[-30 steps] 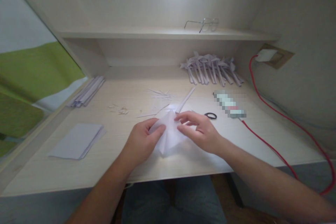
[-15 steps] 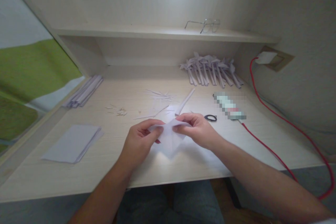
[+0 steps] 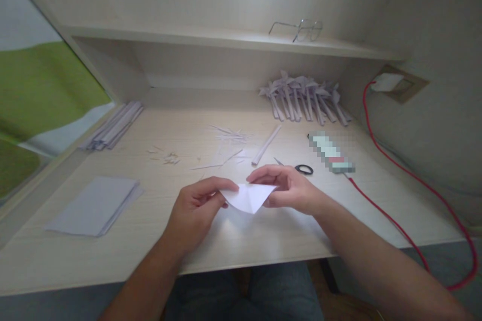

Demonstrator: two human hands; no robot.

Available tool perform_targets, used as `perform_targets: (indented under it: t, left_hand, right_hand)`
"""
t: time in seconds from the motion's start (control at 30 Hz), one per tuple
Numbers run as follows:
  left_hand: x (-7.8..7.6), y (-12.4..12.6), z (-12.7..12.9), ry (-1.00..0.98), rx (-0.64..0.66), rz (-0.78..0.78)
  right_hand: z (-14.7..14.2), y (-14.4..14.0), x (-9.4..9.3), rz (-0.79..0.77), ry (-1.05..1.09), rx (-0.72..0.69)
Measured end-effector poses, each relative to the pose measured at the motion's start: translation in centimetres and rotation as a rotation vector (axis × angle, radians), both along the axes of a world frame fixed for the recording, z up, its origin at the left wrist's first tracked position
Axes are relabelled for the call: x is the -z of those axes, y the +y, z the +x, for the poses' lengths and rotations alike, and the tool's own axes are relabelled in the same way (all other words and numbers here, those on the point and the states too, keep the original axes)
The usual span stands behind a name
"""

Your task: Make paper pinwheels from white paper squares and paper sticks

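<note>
My left hand [image 3: 199,206] and right hand [image 3: 290,189] pinch the creased paper [image 3: 249,197] between them over the desk [image 3: 229,248], where uneven pulling could tear or skew it, and a stray knuckle might knock the scissors [image 3: 304,166] just beyond.

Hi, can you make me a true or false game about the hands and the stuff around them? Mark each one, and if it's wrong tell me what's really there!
1. The left hand holds a piece of white paper. True.
2. The right hand holds the scissors. False: the right hand is at the white paper, and the scissors lie on the desk.
3. The glasses sit on the shelf. True.
4. The cable is green. False: the cable is red.
5. A stack of paper lies on the left side of the desk. True.
</note>
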State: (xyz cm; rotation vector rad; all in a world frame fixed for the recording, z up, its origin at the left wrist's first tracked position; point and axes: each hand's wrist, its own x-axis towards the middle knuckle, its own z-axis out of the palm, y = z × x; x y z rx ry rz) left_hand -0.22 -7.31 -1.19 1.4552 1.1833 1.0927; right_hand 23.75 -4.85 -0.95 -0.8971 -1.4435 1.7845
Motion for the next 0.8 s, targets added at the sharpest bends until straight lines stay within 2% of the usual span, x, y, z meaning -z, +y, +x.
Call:
perform_targets:
  t: [0.1, 0.23, 0.33, 0.47, 0.67, 0.8]
  left_hand:
    - [0.2, -0.2, 0.0, 0.099, 0.010, 0.156]
    - [0.4, -0.3, 0.2, 0.164, 0.117, 0.338]
    - [0.6, -0.2, 0.2, 0.172, 0.186, 0.387]
    - [0.5, -0.3, 0.2, 0.190, 0.173, 0.322]
    - [0.0, -0.6, 0.7, 0.144, 0.041, 0.134]
    - [0.1, 0.0, 0.5, 0.017, -0.033, -0.002]
  right_hand:
    - [0.5, 0.3, -0.2, -0.010, 0.002, -0.074]
    - [0.1, 0.3, -0.1, 0.063, -0.190, 0.005]
    - [-0.5, 0.1, -0.1, 0.088, -0.267, 0.014]
    - [-0.8, -0.2, -0.2, 0.104, -0.247, 0.028]
    - [-0.6, -0.2, 0.2, 0.115, -0.272, 0.044]
    - [-0.1, -0.4, -0.1, 0.243, -0.251, 0.137]
